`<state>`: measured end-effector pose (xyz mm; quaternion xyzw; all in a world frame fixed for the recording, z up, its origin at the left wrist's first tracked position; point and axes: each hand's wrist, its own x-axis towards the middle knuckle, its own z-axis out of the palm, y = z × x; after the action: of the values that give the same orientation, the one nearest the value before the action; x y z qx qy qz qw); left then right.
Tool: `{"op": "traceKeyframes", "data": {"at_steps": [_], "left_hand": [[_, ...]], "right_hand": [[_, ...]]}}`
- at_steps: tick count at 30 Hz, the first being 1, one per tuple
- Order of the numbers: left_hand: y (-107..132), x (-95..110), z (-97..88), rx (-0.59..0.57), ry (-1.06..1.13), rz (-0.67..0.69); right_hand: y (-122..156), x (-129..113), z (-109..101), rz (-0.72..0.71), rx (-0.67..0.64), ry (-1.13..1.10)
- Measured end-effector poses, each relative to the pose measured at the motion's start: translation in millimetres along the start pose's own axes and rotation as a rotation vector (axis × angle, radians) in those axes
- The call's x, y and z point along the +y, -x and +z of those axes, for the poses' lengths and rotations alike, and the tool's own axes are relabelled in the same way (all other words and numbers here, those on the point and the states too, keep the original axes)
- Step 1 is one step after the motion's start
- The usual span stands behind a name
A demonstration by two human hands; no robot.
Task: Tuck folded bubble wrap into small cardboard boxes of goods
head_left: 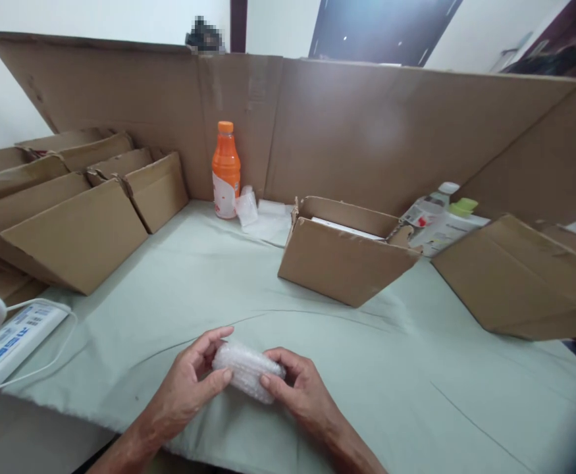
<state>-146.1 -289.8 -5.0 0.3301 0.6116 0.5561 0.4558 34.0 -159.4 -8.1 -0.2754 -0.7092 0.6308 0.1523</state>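
Both of my hands hold a small bundle wrapped in clear bubble wrap (246, 369) just above the pale green table cloth (317, 342), near the front edge. My left hand (193, 382) grips its left end with thumb and curled fingers. My right hand (301, 388) pinches its right end. What is inside the wrap cannot be made out.
An open cardboard box (341, 253) lies tipped toward me at centre right, another box (524, 276) at far right. Several folded boxes (70, 210) are stacked at the left. An orange bottle (226, 170) stands at the back by a cardboard wall. A white power strip (16, 336) lies front left.
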Motion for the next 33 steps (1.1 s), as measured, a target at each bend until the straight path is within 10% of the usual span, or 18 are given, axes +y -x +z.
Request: {"op": "traceKeyframes", "data": {"at_steps": [10,24,33], "left_hand": [[-10.5,7.7,10.9,0.011,-0.073,-0.077],[-12.2,12.5,-2.0,-0.020,-0.019,-0.012],[-65.5,77.3,18.2,0.172,-0.516,0.585]], "right_hand": [[8.0,1.9,-0.1,-0.201,0.113,0.310],[1.1,5.6,2.0,-0.008,0.132,-0.103],[12.6,-3.6,-23.7,-0.027,0.507,-0.221]]}}
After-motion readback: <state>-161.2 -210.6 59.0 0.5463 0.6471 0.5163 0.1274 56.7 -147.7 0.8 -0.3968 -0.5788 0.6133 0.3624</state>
